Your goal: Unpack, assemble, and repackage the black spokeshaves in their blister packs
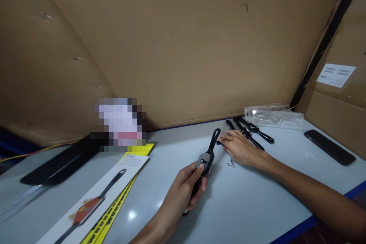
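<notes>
My left hand (190, 188) is wrapped round a black spokeshave (215, 141), which is tilted with one handle pointing up and away. Its thumb presses on a grey slotted blade (201, 159) lying on the tool's body. To the right, my right hand (238, 146) is low over the table, its fingers pinched on a small black part (219, 143) that is mostly hidden. Just below that hand, a silver wing screw (231, 164) lies on the tabletop. Beyond the right hand are several more black spokeshaves (264, 136), partly covered by it.
Clear plastic packaging (274, 118) lies at the back right, near a black flat object (328, 146). On the left are a printed card picturing a spokeshave (108, 187), yellow-black cards (114, 206) and a dark panel (63, 164). Cardboard walls (183, 45) rise behind the white table (246, 206).
</notes>
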Available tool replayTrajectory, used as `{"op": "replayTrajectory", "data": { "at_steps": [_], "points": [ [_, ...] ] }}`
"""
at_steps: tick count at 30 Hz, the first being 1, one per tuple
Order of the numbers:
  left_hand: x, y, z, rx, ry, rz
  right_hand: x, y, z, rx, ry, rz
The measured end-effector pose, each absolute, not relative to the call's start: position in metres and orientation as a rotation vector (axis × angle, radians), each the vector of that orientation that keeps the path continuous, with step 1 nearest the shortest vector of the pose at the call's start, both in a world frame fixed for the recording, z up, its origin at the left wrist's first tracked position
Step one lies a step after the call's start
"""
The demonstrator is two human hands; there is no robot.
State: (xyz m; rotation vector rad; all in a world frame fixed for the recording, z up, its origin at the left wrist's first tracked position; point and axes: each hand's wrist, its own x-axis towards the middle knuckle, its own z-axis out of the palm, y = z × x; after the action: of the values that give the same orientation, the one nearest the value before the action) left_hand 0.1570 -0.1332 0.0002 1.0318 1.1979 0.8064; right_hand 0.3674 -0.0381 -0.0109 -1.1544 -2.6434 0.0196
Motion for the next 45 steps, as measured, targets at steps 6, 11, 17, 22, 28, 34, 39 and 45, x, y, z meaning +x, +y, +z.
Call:
{"op": "replayTrajectory", "data": {
  "at_steps": [6, 11, 17, 22, 28, 34, 39, 45],
  "points": [
    [0.158, -0.132, 0.001, 1.039, 1.171, 0.804, 0.369, -0.039, -0.005, -1.341, -2.475, 0.194],
    [0.159, -0.131, 0.002, 1.024, 1.167, 0.797, 0.371, -0.042, -0.004, -1.4, -2.454, 0.129],
    [0.161, -0.132, 0.003, 1.0, 1.145, 0.823, 0.37, -0.041, -0.001, -1.382, -2.459, 0.345],
    [0.159, -0.133, 0.005, 0.958, 1.109, 0.85, 0.375, -0.042, 0.006, -1.275, -2.381, 0.34],
    [0.155, -0.132, 0.005, 1.002, 1.09, 0.729, 0.373, -0.057, 0.027, -1.22, -2.016, 0.689],
    [0.156, -0.131, 0.002, 1.067, 1.079, 0.66, 0.35, -0.087, 0.03, -1.084, -2.065, 0.879],
    [0.157, -0.132, 0.005, 1.102, 1.12, 0.625, 0.343, -0.096, 0.029, -1.044, -2.062, 0.769],
    [0.159, -0.132, 0.007, 1.133, 1.134, 0.574, 0.344, -0.091, 0.024, -1.05, -1.886, 0.873]
  ]
}}
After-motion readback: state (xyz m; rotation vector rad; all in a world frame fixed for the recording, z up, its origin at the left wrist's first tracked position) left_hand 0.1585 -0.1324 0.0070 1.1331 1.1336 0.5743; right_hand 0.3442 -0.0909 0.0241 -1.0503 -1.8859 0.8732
